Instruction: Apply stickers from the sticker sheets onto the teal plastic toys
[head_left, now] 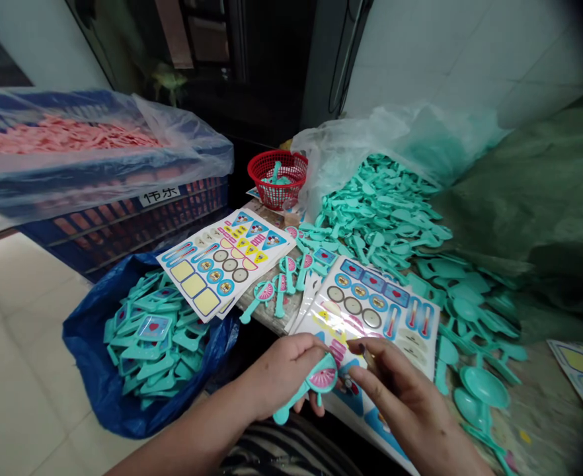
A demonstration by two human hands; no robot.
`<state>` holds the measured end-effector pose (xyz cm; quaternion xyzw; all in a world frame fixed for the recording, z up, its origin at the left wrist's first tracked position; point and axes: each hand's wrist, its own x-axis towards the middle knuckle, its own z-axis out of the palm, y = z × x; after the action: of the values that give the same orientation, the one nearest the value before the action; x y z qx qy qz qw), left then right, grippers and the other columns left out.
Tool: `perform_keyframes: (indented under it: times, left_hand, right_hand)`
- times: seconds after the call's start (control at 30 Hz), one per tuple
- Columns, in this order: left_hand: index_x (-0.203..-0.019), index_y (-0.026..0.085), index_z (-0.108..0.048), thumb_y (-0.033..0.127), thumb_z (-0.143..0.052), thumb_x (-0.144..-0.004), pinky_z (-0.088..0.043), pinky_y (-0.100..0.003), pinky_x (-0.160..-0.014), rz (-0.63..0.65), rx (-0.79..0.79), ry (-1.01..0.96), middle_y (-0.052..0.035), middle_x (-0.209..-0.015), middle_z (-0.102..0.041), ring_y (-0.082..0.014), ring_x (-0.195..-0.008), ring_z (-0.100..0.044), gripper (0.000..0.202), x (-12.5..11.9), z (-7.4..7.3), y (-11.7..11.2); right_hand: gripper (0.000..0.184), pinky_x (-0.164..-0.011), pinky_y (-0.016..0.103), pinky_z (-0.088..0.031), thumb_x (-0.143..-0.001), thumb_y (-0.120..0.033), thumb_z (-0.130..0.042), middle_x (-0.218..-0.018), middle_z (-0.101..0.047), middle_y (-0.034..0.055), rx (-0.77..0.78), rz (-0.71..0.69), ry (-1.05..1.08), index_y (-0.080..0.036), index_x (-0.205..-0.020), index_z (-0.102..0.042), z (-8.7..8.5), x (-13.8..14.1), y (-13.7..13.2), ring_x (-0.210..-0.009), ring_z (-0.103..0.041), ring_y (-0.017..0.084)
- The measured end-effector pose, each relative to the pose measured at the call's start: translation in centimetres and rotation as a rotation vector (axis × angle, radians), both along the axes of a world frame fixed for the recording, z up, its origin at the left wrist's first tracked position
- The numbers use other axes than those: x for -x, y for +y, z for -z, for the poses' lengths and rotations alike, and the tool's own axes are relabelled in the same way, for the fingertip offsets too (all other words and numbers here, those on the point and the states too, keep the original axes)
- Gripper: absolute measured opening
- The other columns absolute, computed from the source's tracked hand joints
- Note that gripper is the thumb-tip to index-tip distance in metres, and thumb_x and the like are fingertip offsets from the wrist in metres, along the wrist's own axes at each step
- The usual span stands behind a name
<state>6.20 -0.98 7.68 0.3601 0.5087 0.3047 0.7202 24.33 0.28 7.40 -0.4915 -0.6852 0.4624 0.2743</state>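
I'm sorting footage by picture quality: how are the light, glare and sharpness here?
Head view: the doorway is sunk in deep shadow; pale glare touches the near sticker sheet; the upper right corner darkens to black; the sticker sheet at the right edge looks soft; the toy in the left hand reads clearly enough to show its pink disc.

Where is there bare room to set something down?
The table has a mostly bare patch between the round teal pieces and the sticker sheet at the picture's right edge. Bare floor tiles show left of the blue bag. It's crowded around the teal heap and between the left sticker stack and right sticker stack, where stickered toys lie.
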Motion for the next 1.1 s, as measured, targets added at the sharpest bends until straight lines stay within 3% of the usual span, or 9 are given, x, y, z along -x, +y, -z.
perform_keyframes:
  times: [0.13, 0.37, 0.57, 0.63, 0.83, 0.9, 0.97, 1.1]
  left_hand:
    - [-0.091, 0.017, -0.058, 0.038, -0.042, -0.087, -0.029, -0.011, -0.029, 0.033, -0.030, 0.061, 0.0054, -0.050, -0.053, -0.0075, -0.039, -0.054, 0.026, 0.0, -0.2, -0.1]
    - [-0.089, 0.018, -0.057, 0.037, -0.040, -0.087, -0.030, -0.012, -0.029, 0.046, -0.079, 0.132, 0.0044, -0.052, -0.054, -0.0082, -0.039, -0.053, 0.026, 0.0, -0.2, -0.1]
    - [-0.088, 0.020, -0.058, 0.035, -0.037, -0.088, -0.029, -0.012, -0.029, 0.082, -0.146, 0.220, 0.0046, -0.050, -0.055, -0.0066, -0.034, -0.045, 0.026, 0.1, -0.3, -0.1]
    - [-0.090, 0.020, -0.059, 0.035, -0.037, -0.088, -0.028, -0.012, -0.029, 0.092, -0.162, 0.234, 0.0049, -0.049, -0.054, -0.0064, -0.034, -0.044, 0.027, 0.2, -0.3, -0.1]
    - [-0.089, 0.020, -0.057, 0.038, -0.038, -0.088, -0.029, -0.013, -0.030, 0.085, -0.181, 0.225, 0.0043, -0.051, -0.055, -0.0066, -0.034, -0.045, 0.026, 0.2, -0.6, 0.0]
    - [-0.087, 0.019, -0.056, 0.036, -0.038, -0.088, -0.029, -0.013, -0.029, 0.066, -0.152, 0.210, 0.0041, -0.050, -0.055, -0.0071, -0.034, -0.045, 0.025, 0.1, -0.7, 0.0]
    - [-0.085, 0.019, -0.056, 0.035, -0.038, -0.088, -0.029, -0.014, -0.029, 0.057, -0.133, 0.193, 0.0042, -0.049, -0.054, -0.0074, -0.034, -0.046, 0.025, 0.0, -0.7, 0.0]
    - [-0.086, 0.018, -0.057, 0.035, -0.038, -0.088, -0.029, -0.013, -0.030, 0.057, -0.115, 0.176, 0.0044, -0.050, -0.053, -0.0079, -0.036, -0.049, 0.025, 0.0, -0.6, -0.1]
  right_hand:
    - [0.017, -0.069, 0.026, -0.044, -0.082, -0.033, -0.060, -0.089, -0.057, 0.0013, -0.138, -0.094, -0.032, -0.026, -0.097, -0.057, 0.5, 0.3, 0.0, -0.082, -0.055, 0.016]
    - [0.016, -0.071, 0.027, -0.043, -0.083, -0.024, -0.060, -0.086, -0.051, 0.0002, -0.248, -0.104, -0.130, -0.025, -0.096, -0.051, 0.8, 1.3, -0.4, -0.079, -0.051, 0.014]
    - [0.004, -0.063, 0.025, -0.044, -0.085, -0.019, -0.055, -0.081, -0.050, 0.0007, -0.206, -0.167, -0.173, -0.023, -0.086, -0.057, 0.1, 1.6, -0.4, -0.073, -0.052, 0.014]
    - [0.009, -0.064, 0.024, -0.045, -0.086, -0.017, -0.052, -0.080, -0.050, 0.0009, -0.214, -0.193, -0.183, -0.022, -0.081, -0.057, 0.1, 1.7, -0.4, -0.074, -0.053, 0.014]
    - [0.020, -0.071, 0.020, -0.049, -0.088, -0.010, -0.041, -0.099, -0.057, 0.0025, -0.492, -0.202, -0.207, -0.025, -0.092, -0.054, 0.1, 1.6, -1.1, -0.086, -0.060, 0.012]
    - [0.020, -0.069, 0.020, -0.050, -0.088, -0.011, -0.041, -0.096, -0.062, 0.0014, -0.548, -0.207, -0.228, -0.025, -0.093, -0.053, 0.1, 1.6, -1.2, -0.084, -0.063, 0.012]
    - [0.019, -0.064, 0.020, -0.050, -0.088, -0.013, -0.040, -0.087, -0.065, -0.0007, -0.494, -0.235, -0.259, -0.025, -0.092, -0.054, 0.0, 1.5, -1.1, -0.077, -0.064, 0.012]
    - [0.016, -0.060, 0.019, -0.047, -0.091, -0.021, -0.041, -0.083, -0.066, -0.0028, -0.246, -0.277, -0.225, -0.027, -0.091, -0.056, -0.3, 1.4, -0.9, -0.073, -0.063, 0.011]
